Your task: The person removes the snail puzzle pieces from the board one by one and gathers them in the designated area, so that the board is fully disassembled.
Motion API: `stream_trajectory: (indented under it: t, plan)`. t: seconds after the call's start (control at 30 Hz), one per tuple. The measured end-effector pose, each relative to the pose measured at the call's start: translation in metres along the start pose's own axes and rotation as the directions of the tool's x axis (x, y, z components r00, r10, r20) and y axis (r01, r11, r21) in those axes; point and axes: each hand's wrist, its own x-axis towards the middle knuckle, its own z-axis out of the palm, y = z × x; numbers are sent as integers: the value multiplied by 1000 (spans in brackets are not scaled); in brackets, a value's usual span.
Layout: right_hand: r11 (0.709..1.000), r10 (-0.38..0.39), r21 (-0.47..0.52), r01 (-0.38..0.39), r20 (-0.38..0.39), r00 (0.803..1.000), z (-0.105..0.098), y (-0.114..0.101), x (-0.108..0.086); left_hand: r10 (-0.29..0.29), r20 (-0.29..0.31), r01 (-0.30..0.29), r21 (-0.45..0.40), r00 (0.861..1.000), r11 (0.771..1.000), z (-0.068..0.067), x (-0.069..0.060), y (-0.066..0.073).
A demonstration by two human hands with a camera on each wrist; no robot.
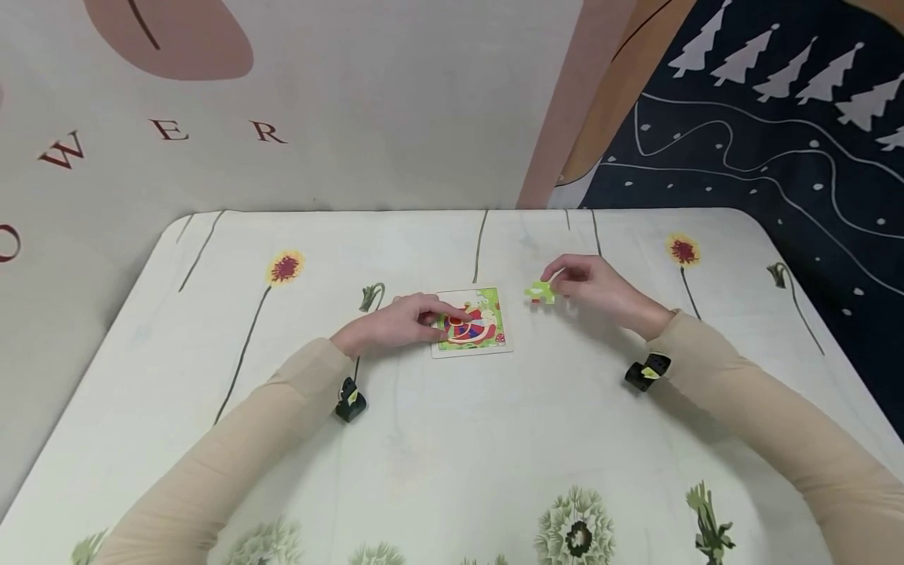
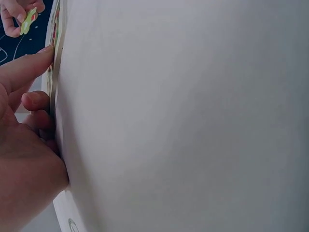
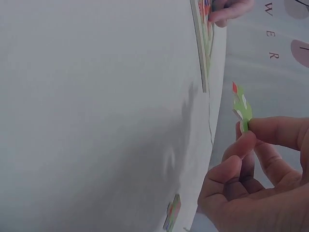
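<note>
Pinching a green jigsaw piece [image 1: 540,293], with white patches and a bit of red on it, between the thumb and fingertips of the right hand [image 1: 589,286]. Holding it up off the surface [image 1: 494,439], just beside the right edge of the jigsaw puzzle [image 1: 482,326]. Resting the left hand [image 1: 406,320] on the left part of that puzzle, with one finger stretched over the red, blue and green picture, grasping nothing. Having a second jigsaw piece [image 3: 173,212] in sight from the right wrist, lying on the surface apart from the held one. Wearing beige sleeves [image 1: 741,400], plus a black wrist device [image 1: 351,400] on each arm. Facing a pale backdrop [image 1: 395,102] with dark red letters, and at the right a dark blue cloth [image 1: 734,188] with white trees.
</note>
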Motion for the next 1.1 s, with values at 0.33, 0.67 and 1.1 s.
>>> stream_trajectory:
  t: [0.33,0.67,1.1]
  plan:
    - [999,-14,31,15,-31,999,-19,5,-10,-4,-1,4,-13,1000,1000,1,0,1]
    - [999,31,-17,-33,-69,997,-35,13,-16,-14,3,14,-1,1000,1000,0,0,0]
    - [995,79,-58,-86,-115,990,-49,33,-11,0,4,0,0,1000,1000,0,-1,0]
